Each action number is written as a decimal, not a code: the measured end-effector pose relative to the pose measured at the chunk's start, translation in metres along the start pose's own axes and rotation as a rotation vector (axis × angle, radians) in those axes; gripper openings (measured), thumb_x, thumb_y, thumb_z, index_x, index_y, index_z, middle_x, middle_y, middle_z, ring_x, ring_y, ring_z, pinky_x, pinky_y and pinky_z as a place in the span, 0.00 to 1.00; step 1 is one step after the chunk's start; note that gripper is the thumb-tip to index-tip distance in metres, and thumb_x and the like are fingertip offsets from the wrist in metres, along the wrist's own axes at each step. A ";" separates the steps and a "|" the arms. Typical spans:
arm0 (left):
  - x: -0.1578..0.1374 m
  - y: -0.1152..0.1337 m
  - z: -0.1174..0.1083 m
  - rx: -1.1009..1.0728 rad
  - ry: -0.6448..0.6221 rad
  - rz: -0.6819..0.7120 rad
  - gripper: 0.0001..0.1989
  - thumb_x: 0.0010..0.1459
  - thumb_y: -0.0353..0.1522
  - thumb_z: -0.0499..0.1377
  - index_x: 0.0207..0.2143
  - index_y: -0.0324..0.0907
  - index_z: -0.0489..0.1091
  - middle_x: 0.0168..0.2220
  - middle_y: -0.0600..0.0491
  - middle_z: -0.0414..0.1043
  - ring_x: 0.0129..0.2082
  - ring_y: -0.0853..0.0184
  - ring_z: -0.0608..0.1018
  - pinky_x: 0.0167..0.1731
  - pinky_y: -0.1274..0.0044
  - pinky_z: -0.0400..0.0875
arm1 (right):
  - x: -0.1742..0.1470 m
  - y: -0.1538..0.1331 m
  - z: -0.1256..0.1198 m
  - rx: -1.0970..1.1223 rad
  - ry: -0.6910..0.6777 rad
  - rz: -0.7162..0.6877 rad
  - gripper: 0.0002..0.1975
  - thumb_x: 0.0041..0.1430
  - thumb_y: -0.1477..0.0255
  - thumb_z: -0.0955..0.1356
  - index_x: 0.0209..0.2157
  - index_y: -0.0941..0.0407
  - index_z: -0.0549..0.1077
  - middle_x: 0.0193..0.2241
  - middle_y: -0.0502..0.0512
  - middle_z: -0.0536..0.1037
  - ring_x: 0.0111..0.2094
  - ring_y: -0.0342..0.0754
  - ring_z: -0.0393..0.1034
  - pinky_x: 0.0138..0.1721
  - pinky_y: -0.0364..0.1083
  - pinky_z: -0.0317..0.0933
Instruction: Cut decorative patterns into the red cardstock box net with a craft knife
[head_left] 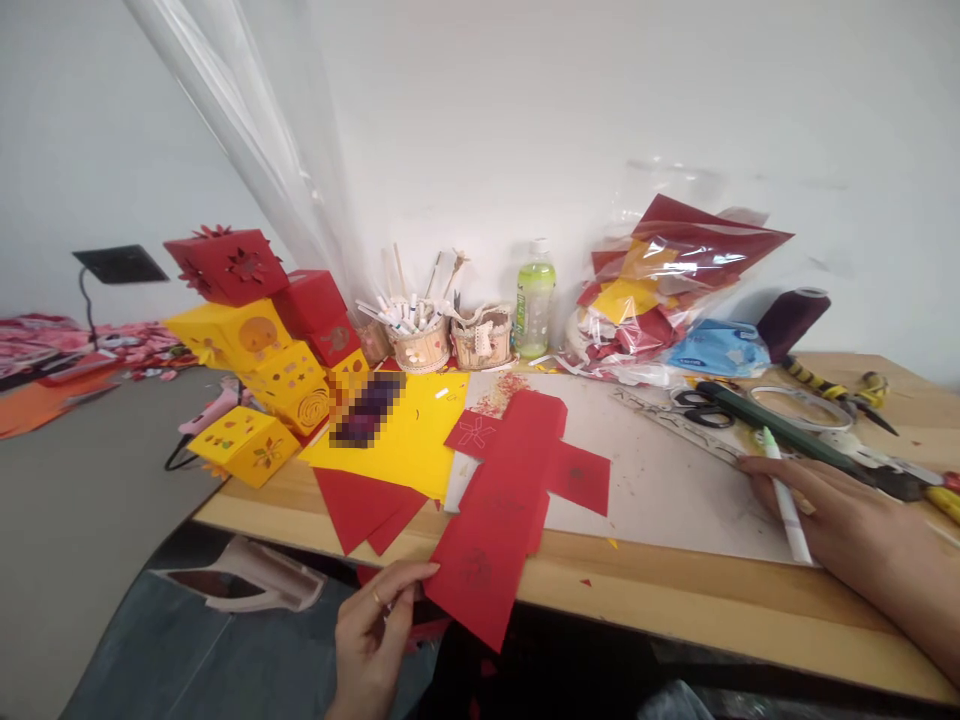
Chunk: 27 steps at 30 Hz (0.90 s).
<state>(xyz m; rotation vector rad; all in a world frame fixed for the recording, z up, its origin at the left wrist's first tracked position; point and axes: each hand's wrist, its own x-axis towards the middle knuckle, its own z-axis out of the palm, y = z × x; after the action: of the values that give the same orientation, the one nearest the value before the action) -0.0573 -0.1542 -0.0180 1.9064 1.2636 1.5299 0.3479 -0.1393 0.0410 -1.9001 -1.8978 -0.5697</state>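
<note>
My left hand pinches the near left corner of a red paper box net between thumb and fingers. The cross-shaped net lies partly on a pale board and reaches past the table's front edge. Faint drawn patterns show on its panels, with a white-lined flower on the left flap. On the right, my right hand holds a white marker pen with a light green end pointing up. Its fingertips are at the near end of a metal ruler; whether they grip it, I cannot tell.
Yellow paper and red paper pieces lie left of the net. Stacked paper boxes stand further left. Along the wall are a pen basket, a bottle and a bag of paper. Scissors lie right.
</note>
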 end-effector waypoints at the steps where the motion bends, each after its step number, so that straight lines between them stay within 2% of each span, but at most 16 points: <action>1: -0.003 -0.002 -0.001 -0.020 0.025 -0.103 0.08 0.55 0.30 0.56 0.32 0.43 0.76 0.30 0.52 0.77 0.28 0.66 0.79 0.26 0.82 0.74 | -0.001 0.003 0.002 -0.025 0.024 -0.079 0.16 0.48 0.77 0.58 0.30 0.55 0.76 0.32 0.58 0.81 0.28 0.49 0.76 0.19 0.42 0.64; 3: -0.007 -0.005 -0.002 -0.083 0.110 -0.266 0.06 0.51 0.33 0.60 0.30 0.41 0.76 0.29 0.51 0.77 0.28 0.65 0.79 0.27 0.81 0.74 | -0.002 0.007 0.007 -0.049 0.037 -0.164 0.18 0.51 0.76 0.57 0.32 0.58 0.76 0.33 0.62 0.80 0.28 0.51 0.76 0.18 0.43 0.64; 5: -0.006 -0.004 -0.001 -0.134 0.224 -0.349 0.09 0.46 0.35 0.65 0.30 0.40 0.74 0.29 0.51 0.75 0.28 0.66 0.78 0.27 0.82 0.74 | -0.003 0.008 0.009 -0.070 0.031 -0.154 0.18 0.52 0.76 0.57 0.31 0.58 0.77 0.33 0.62 0.80 0.29 0.52 0.76 0.20 0.44 0.65; 7: -0.001 0.000 -0.002 -0.146 0.317 -0.354 0.12 0.42 0.35 0.67 0.30 0.40 0.73 0.30 0.52 0.74 0.29 0.67 0.77 0.28 0.83 0.73 | -0.004 0.009 0.009 -0.077 0.030 -0.119 0.18 0.54 0.74 0.57 0.31 0.58 0.77 0.33 0.62 0.80 0.30 0.52 0.76 0.22 0.44 0.66; 10: 0.014 0.006 -0.007 -0.113 0.335 -0.308 0.12 0.44 0.36 0.66 0.31 0.40 0.71 0.32 0.52 0.72 0.32 0.67 0.77 0.31 0.81 0.74 | -0.005 0.010 0.007 -0.072 0.005 -0.091 0.19 0.56 0.70 0.57 0.33 0.59 0.77 0.35 0.63 0.80 0.32 0.53 0.76 0.24 0.44 0.66; 15: 0.060 0.002 -0.020 -0.026 0.185 -0.203 0.11 0.51 0.36 0.61 0.36 0.41 0.69 0.37 0.51 0.73 0.36 0.65 0.76 0.37 0.78 0.73 | -0.008 0.013 0.007 -0.087 -0.144 -0.023 0.17 0.56 0.74 0.58 0.40 0.57 0.76 0.42 0.61 0.78 0.38 0.52 0.75 0.32 0.44 0.67; 17: 0.089 -0.004 -0.020 -0.025 0.044 -0.151 0.11 0.54 0.36 0.57 0.39 0.40 0.68 0.38 0.50 0.73 0.36 0.65 0.76 0.38 0.76 0.72 | -0.008 0.011 0.007 -0.082 -0.128 -0.022 0.18 0.56 0.75 0.58 0.40 0.59 0.76 0.42 0.63 0.78 0.38 0.52 0.75 0.34 0.44 0.66; 19: 0.123 -0.012 -0.014 -0.036 -0.036 -0.111 0.12 0.54 0.35 0.56 0.40 0.40 0.67 0.42 0.49 0.72 0.41 0.64 0.75 0.42 0.74 0.71 | -0.007 0.008 0.007 -0.062 -0.074 -0.034 0.18 0.57 0.73 0.57 0.37 0.60 0.77 0.40 0.65 0.79 0.36 0.52 0.76 0.32 0.44 0.67; 23: 0.189 -0.031 0.011 -0.033 -0.249 -0.042 0.13 0.54 0.31 0.55 0.43 0.39 0.67 0.47 0.48 0.70 0.48 0.63 0.72 0.49 0.70 0.65 | -0.008 0.008 0.008 -0.046 0.011 -0.084 0.20 0.58 0.70 0.56 0.35 0.59 0.77 0.35 0.64 0.80 0.31 0.53 0.76 0.26 0.45 0.67; 27: 0.232 -0.051 0.054 0.018 -0.506 0.014 0.10 0.59 0.32 0.56 0.42 0.36 0.67 0.45 0.48 0.69 0.45 0.62 0.72 0.46 0.64 0.67 | -0.012 0.019 0.017 -0.052 0.064 -0.156 0.19 0.57 0.72 0.56 0.35 0.58 0.77 0.35 0.62 0.80 0.32 0.52 0.76 0.26 0.45 0.68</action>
<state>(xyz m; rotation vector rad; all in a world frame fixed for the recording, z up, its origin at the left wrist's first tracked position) -0.0284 0.0752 0.0572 2.1316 1.0346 0.9479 0.3667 -0.1402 0.0201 -1.7535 -2.0194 -0.7257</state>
